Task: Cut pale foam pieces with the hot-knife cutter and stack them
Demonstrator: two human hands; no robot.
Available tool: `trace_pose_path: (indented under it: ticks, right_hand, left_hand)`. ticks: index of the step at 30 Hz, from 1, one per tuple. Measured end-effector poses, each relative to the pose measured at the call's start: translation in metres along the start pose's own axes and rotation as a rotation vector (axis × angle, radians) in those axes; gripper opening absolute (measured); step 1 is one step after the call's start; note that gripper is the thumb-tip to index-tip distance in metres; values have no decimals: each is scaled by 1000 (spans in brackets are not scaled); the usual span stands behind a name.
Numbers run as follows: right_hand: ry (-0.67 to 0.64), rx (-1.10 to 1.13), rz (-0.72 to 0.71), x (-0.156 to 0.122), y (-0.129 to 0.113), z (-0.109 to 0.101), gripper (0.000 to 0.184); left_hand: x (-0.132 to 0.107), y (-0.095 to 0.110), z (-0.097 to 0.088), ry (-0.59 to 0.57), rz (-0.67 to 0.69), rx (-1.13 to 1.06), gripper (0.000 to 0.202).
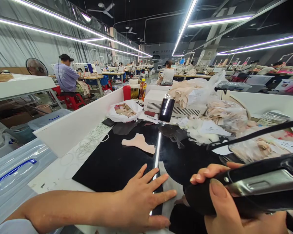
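Note:
My left hand lies flat with fingers spread, its fingertips pressing on a sheer light-grey fabric piece and on the glossy black board. In my right hand is a bulky black hand tool with a silver metal side plate; my fingers wrap around its rounded end. That end sits at the right edge of the grey fabric; whether it touches cannot be told. Farther back on the board lies a peach-coloured cut fabric piece, apart from both hands.
A black cable loops above the tool. Behind the board are a leaning phone, a white vented box, a bag of scraps and piled fabric. A white partition edges the left. Other people sit at machines beyond.

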State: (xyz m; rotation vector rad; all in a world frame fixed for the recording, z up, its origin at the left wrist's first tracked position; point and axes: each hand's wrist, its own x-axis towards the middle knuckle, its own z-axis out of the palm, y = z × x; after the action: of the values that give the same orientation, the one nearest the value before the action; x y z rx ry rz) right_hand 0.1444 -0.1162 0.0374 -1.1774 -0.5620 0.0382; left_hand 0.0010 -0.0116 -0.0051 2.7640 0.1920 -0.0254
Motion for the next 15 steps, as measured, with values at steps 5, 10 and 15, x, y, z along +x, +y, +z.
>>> trace_pose_path:
  ticks: [5,10,15]
  right_hand:
    - [-3,18,-4,0,0,1,47]
    - [-22,22,-3,1,1,-1,47]
    - [-42,23,-18,1,2,-4,46]
  left_hand:
    - [1,-1,0,8,7,39,66]
    - [1,0,-1,18,16,37,63]
    - [2,2,-2,18,18,55,64]
